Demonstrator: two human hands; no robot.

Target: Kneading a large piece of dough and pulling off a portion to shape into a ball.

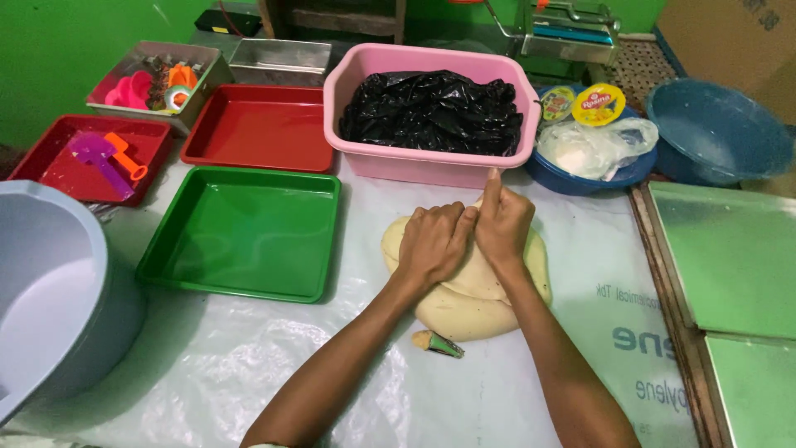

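A large pale yellow lump of dough (464, 311) lies on the white plastic sheet (249, 373). My left hand (434, 242) presses down on its top with the fingers curled. Right beside it my right hand (502, 222) also pushes into the dough, fist closed and thumb pointing up. The two hands touch each other. A small green and tan scraper-like piece (438, 343) lies on the sheet just in front of the dough.
A pink tub (358, 68) with a black plastic bag stands behind the dough. A green tray (246, 234), two red trays (257, 129), a grey-blue basin (50, 307) sit left. Blue bowls (720, 133) and metal sheets (730, 249) are right.
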